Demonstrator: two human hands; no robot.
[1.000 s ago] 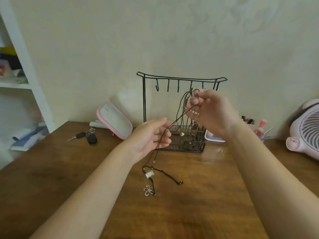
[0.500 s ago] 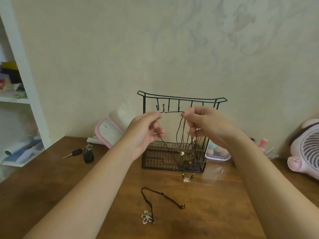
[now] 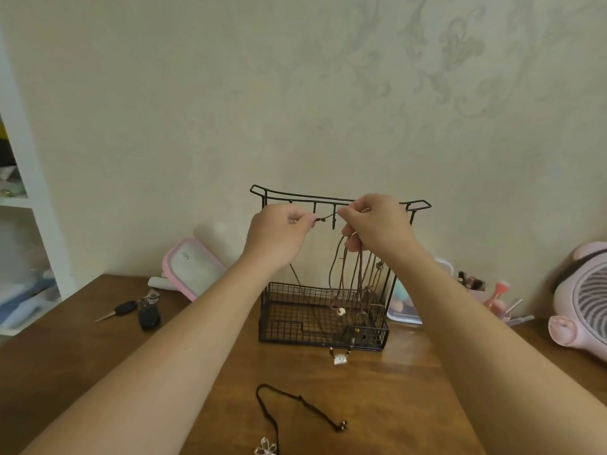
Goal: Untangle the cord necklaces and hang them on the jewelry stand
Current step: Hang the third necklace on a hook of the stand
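Your right hand (image 3: 377,224) is hiding several hooks on the black wire jewelry stand (image 3: 295,334). The frame's bottom edge is cutting off the silver flower pendant (image 3: 265,449), its right edge the pink fan (image 3: 581,300).

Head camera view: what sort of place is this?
Likely a home bedroom or dressing corner. A wooden desk stands against patterned wallpaper and holds a jewelry stand, a small pink fan and car keys.

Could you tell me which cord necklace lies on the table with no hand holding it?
The black cord necklace with the flower pendant; the brown cords hang from the right hand by the jewelry stand.
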